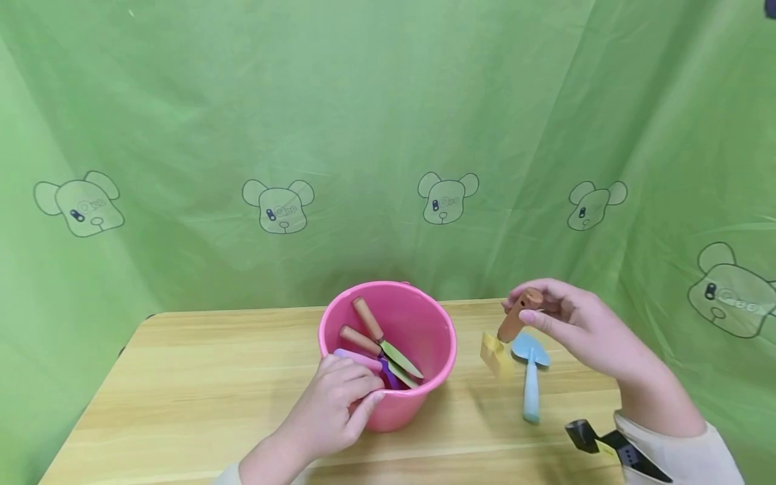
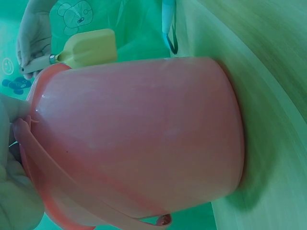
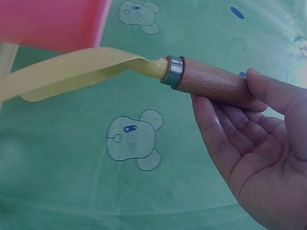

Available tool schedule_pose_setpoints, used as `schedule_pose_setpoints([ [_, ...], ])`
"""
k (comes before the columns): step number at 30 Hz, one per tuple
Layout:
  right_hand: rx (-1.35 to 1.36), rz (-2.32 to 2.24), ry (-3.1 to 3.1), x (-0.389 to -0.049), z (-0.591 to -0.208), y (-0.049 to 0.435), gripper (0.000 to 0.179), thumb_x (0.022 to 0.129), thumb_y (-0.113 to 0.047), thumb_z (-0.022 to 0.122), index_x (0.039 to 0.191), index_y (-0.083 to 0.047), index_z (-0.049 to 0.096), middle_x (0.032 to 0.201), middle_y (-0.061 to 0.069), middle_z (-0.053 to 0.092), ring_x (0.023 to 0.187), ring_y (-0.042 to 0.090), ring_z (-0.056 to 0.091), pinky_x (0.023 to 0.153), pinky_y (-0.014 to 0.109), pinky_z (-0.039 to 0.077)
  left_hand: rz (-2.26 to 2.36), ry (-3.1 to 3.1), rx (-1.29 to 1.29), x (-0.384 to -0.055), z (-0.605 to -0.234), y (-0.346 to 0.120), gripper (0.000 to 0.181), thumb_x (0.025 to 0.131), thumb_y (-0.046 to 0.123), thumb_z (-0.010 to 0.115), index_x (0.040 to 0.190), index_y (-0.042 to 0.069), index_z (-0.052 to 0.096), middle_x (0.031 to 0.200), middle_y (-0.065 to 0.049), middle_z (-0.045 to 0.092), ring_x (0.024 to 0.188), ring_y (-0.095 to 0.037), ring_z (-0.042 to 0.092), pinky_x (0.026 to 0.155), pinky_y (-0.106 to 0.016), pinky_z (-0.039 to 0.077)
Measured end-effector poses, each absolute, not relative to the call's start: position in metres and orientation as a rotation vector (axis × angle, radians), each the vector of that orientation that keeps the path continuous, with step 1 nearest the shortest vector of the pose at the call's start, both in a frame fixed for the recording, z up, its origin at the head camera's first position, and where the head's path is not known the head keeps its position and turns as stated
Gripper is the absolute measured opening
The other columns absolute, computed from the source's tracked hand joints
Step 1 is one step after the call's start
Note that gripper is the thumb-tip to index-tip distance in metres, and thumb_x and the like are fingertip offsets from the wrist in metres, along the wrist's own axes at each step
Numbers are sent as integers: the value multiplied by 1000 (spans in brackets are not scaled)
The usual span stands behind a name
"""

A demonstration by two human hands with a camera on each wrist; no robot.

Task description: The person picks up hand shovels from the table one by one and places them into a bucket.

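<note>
My left hand (image 1: 339, 404) grips the near left rim of a pink bucket (image 1: 448, 350), fingers over the edge; the left wrist view shows the bucket's side (image 2: 139, 129) and its hanging handle (image 2: 81, 187). Inside lie two wooden-handled tools with green blades (image 1: 400, 357) and a purple tool (image 1: 390, 374), partly hidden. To the right of the bucket, my right hand (image 1: 582, 330) holds a yellow toy shovel by its wooden handle (image 3: 216, 82), between thumb and fingers. The yellow blade (image 3: 72, 72) points down, above the table. A light blue trowel (image 1: 531, 391) lies just beyond it to the right.
The bucket stands on a light wooden table (image 1: 200, 384). Green sheeting with bear-head drawings (image 1: 364, 135) hangs behind the table and at both sides. A black strap with a device (image 1: 624, 451) is on the right wrist.
</note>
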State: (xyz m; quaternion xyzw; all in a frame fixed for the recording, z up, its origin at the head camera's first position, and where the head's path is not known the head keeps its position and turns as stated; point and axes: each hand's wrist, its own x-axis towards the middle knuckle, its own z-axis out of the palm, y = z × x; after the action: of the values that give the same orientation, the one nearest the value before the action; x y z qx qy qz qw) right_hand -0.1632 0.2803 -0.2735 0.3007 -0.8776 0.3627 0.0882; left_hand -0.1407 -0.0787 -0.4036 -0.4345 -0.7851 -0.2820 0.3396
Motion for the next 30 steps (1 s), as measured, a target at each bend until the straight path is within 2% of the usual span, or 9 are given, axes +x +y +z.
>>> schedule_pose_setpoints([
  [15, 950, 1145, -2478, -166, -236, 277, 30, 96, 9, 57, 124, -1, 59, 116, 1, 70, 93, 12, 70, 82, 18, 53, -739, -2053, -1135, -140, -404, -79, 21, 101, 26, 56, 91, 18, 73, 92, 8, 71, 106, -15, 65, 90, -34, 42],
  [25, 958, 1137, -2448, -166, -222, 271, 30, 96, 8, 58, 125, -1, 59, 117, 1, 70, 94, 12, 71, 82, 18, 53, -747, -2053, -1136, -140, -404, -78, 21, 101, 26, 57, 92, 17, 73, 93, 8, 71, 105, -17, 66, 90, -34, 43],
  [30, 1015, 1190, -2420, -166, -218, 263, 30, 96, 10, 57, 125, 1, 59, 117, 5, 69, 95, 14, 70, 83, 19, 54, -745, -2048, -1138, -140, -405, -78, 20, 101, 25, 57, 92, 17, 73, 93, 8, 71, 106, -14, 65, 89, -34, 42],
])
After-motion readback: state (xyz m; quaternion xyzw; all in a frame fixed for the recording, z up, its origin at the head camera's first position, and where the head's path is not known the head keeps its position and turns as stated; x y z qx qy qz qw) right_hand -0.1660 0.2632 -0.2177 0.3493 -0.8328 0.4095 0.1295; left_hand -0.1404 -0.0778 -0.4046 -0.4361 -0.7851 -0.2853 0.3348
